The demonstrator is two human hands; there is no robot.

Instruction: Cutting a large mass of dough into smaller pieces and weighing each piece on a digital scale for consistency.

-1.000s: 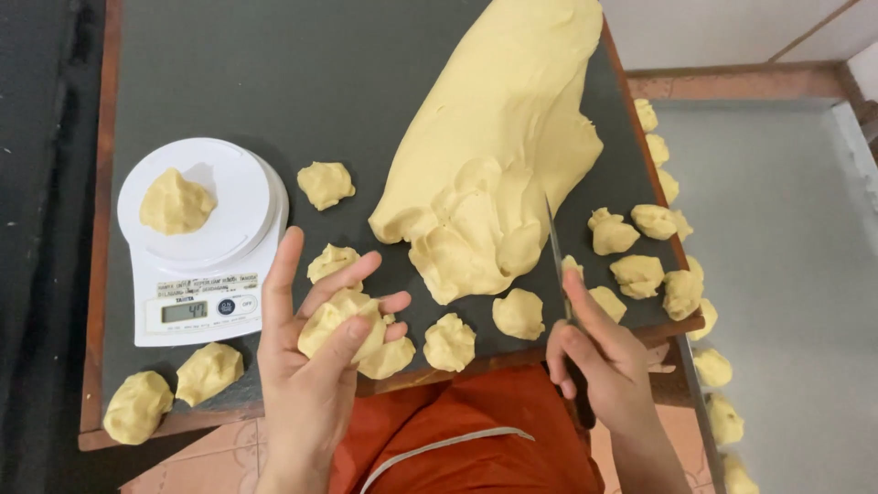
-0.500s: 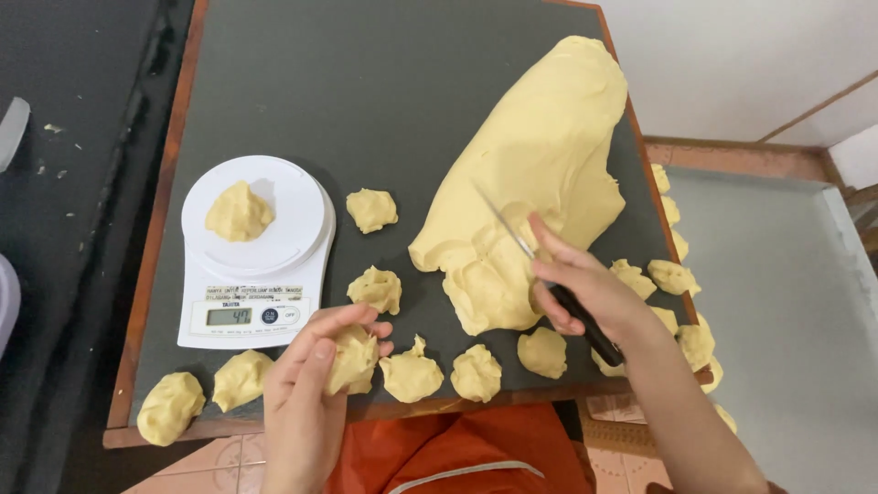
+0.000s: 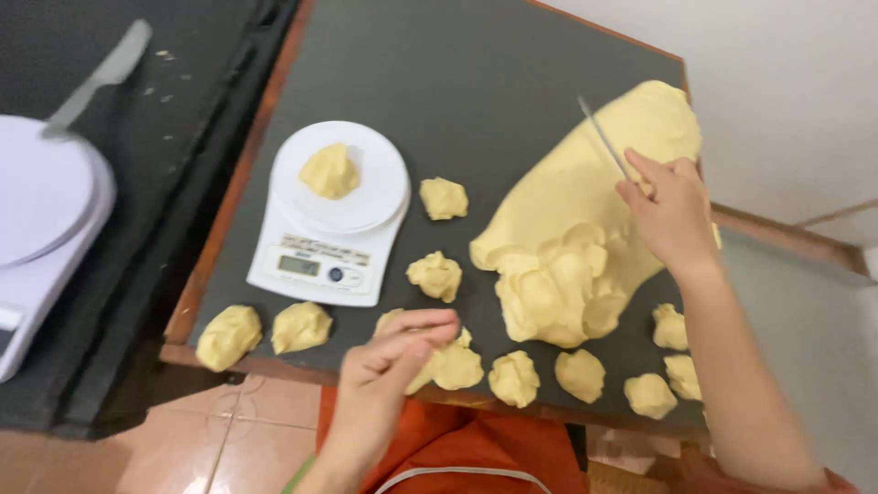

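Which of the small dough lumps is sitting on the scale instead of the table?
The dough lump on the white scale. It alone rests on the round weighing plate; every other small lump lies on the dark table.

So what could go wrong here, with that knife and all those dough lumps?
The right hand holds a knife over the big dough mass; a slip could nick fingers. Several dough pieces sit at the table's front edge and might roll off. The left hand could knock them.
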